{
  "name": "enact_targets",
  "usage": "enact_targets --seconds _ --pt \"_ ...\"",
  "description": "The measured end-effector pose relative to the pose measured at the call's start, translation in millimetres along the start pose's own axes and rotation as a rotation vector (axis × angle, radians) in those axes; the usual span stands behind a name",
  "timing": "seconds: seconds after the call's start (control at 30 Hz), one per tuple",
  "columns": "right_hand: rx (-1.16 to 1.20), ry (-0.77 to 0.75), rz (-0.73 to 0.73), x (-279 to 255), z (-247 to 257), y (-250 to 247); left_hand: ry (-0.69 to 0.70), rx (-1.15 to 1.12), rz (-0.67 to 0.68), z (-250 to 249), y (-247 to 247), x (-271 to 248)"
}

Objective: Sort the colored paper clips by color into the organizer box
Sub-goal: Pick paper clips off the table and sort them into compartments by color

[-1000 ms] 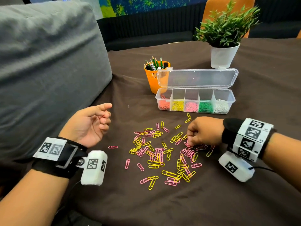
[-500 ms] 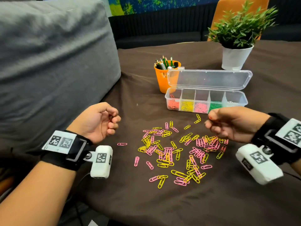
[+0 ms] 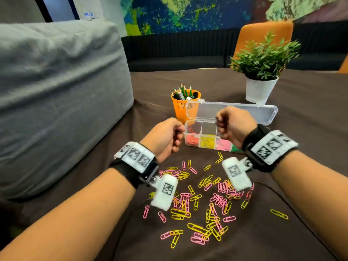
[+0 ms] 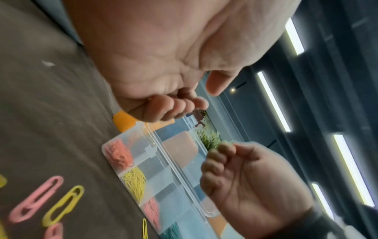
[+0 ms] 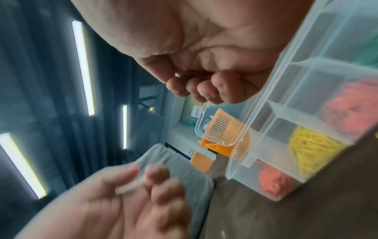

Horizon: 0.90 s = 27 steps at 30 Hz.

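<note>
Left hand [image 3: 165, 140]: raised above the bench [image 3: 301, 185], just left of the organizer box [image 3: 192, 127], fingers curled into the palm. The left wrist view shows nothing plainly held; contents of the curl cannot be told.

Right hand [image 3: 233, 127]: raised over the middle of the box, fingers curled tight. The right wrist view shows a reddish sliver between the curled fingers [image 5: 206, 90]; whether this is a clip cannot be told.

Organizer box: clear plastic, lid [image 3: 263, 113] open and leaning to the far side. Compartments visible from the left hold orange-red, yellow and pink clips; a green batch shows beside the right wrist.

Loose paper clips [image 3: 197, 202]: pink and yellow, scattered on the dark cloth of the bench, near side of the box, beneath both wrists. One yellow clip [image 3: 279, 214] lies apart to the right.

Surroundings: an orange pencil cup [image 3: 180, 108] stands just behind the box's left end; a potted plant [image 3: 263, 63] stands far right; a grey cushion [image 3: 56, 91] fills the left.
</note>
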State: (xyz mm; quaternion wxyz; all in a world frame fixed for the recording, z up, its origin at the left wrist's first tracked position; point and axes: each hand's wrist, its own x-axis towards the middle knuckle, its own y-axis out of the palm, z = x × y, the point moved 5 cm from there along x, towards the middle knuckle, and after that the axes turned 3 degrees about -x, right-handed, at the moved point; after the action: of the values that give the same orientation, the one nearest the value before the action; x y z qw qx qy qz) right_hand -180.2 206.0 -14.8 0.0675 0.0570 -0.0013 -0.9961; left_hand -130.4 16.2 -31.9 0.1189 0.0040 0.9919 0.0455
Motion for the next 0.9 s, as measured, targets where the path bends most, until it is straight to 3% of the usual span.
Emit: enact_targets --seconds 0.1,0.2,0.27,0.4,0.53,0.7,0.9 --pt "-0.272 -0.136 -0.045 23.7 18.2 27.8 0.113 -0.211 -0.139 -21.8 25.6 38.1" --pt "-0.277 -0.134 -0.066 48.7 15.6 43.0 0.199 -0.261 -0.228 -31.0 29.8 69.2" --pt "-0.340 -0.169 -0.092 56.6 18.5 49.6 0.199 -0.220 -0.220 -27.0 31.4 82.7" --pt "-0.177 -0.089 -0.037 66.6 0.9 57.0 0.139 -0.250 -0.159 -13.6 34.0 99.1" --pt "-0.215 -0.135 0.033 75.2 -11.4 64.2 0.159 -0.210 -0.137 -11.1 33.4 107.0" --pt "-0.307 -0.169 -0.003 80.6 -18.5 57.6 0.149 -0.245 -0.076 -2.9 29.6 118.3" --pt "-0.220 -0.154 0.005 82.4 -16.7 53.7 0.163 -0.248 -0.092 -6.2 31.6 111.7"
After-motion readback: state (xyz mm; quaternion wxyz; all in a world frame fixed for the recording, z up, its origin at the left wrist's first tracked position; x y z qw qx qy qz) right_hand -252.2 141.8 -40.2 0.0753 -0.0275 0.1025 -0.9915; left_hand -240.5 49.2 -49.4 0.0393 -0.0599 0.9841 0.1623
